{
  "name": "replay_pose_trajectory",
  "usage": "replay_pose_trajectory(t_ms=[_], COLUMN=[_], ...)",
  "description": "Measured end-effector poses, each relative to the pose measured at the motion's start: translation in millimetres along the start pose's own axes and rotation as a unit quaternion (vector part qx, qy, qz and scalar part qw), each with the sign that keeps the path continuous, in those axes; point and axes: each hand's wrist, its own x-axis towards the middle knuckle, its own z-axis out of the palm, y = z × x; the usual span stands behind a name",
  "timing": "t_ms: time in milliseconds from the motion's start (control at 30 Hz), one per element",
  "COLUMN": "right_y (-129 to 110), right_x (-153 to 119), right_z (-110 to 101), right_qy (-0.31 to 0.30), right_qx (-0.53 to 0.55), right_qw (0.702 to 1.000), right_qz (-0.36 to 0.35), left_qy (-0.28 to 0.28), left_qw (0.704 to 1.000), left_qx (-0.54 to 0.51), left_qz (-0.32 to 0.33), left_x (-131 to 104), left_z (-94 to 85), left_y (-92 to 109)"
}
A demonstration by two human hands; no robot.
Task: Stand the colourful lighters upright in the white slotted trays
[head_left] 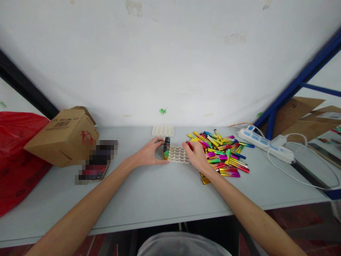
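Observation:
A white tray with rows of round holes lies in front of me. Several shiny lighters with black tops stand upright in a row along its left end. My left hand curves round that end, fingers at the far corner and thumb at the near one, holding the tray. Over the right end of the tray is my right hand, its fingers closed on a lighter whose dark and red end peeks out. To the right lies a loose heap of metallic, many-coloured lighters.
Against the wall sits a second white holed tray. A cardboard box, a red bag and a phone, partly pixelated, are at left. A white power strip with cables lies at right, near a blue frame.

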Motion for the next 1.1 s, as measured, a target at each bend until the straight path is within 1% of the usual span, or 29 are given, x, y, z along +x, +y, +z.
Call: replay_pose_trajectory(t_ms=[100, 300, 467, 800, 1100], right_y=[-0.2, -2.5, -4.3, -1.6, -0.3], right_x=[-1.0, -2.1, -3.3, 0.2, -0.1], right_z=[1.4, -0.2, -0.2, 0.7, 0.5], right_qy=[0.006, -0.015, -0.017, -0.018, -0.024], right_qx=[0.0, 0.001, 0.0, -0.039, -0.044], right_qw=[1.0, 1.0, 0.999, 0.999, 0.998], right_qz=[-0.009, -0.02, -0.028, -0.023, -0.036], left_qy=[0.001, 0.001, 0.006, 0.015, 0.02], left_qw=[1.0, 1.0, 1.0, 1.0, 1.0], left_qx=[-0.006, -0.013, -0.006, 0.004, 0.005], left_qz=[-0.001, 0.01, 0.01, 0.007, 0.01], left_x=[0.8, -0.5, -0.6, -0.4, -0.4], left_z=[0.1, 0.4, 1.1, 6.4, 6.2], left_y=[0.3, -1.9, -1.8, -0.4, -0.9])
